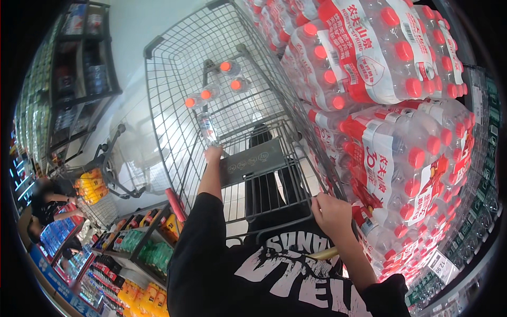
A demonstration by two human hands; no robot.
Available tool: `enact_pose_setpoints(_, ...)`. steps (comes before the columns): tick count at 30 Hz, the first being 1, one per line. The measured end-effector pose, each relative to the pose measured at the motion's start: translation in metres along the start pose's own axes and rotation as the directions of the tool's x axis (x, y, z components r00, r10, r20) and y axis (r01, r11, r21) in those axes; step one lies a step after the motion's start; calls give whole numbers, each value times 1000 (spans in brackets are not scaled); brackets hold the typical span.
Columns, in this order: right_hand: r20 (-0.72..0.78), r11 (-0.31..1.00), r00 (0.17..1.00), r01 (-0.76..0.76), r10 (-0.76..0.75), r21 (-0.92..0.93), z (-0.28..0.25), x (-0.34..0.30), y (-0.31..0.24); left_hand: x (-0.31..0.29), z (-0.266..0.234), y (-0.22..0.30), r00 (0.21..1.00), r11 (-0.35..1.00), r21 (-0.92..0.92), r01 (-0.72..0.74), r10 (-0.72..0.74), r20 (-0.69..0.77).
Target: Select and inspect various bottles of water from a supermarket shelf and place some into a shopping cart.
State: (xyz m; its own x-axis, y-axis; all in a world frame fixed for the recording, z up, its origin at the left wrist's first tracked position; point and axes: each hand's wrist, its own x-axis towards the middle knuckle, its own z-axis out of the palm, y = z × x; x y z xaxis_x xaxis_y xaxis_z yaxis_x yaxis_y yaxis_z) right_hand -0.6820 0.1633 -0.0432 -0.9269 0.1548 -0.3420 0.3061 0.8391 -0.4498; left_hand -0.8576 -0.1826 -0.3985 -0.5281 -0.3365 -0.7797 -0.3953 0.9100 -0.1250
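A grey wire shopping cart (158, 105) stands in front of me. My left hand (213, 154) reaches into it and grips one end of a clear water bottle (208, 128) with a small label; that bottle's cap cannot be made out. Beyond it, several clear bottles (240, 85) with orange-red caps stand in the basket. On the near right side, my right hand (332, 214) is closed over the cart's rim. A grey panel (252, 161) lies across the near part of the cart, beside my left wrist.
Shrink-wrapped packs of red-capped water bottles (369, 63) are stacked high along the cart's right side. Drink shelves (150, 238) stand at lower left. Farther left, a person (50, 201) is by another cart (100, 211) with orange packs. A tall shelf (79, 79) rises at upper left.
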Motion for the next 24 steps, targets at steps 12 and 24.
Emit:
enact_pose_setpoints(12,-105,997,993,61,-56,45,4,-8,3,-23,-62,0,943,939,-299,-166,63,-325)
enact_pose_setpoints(24,-276,921,960,150,-48,360,-11,-30,-6,-281,-165,22,817,652,-494,-575,480,-318)
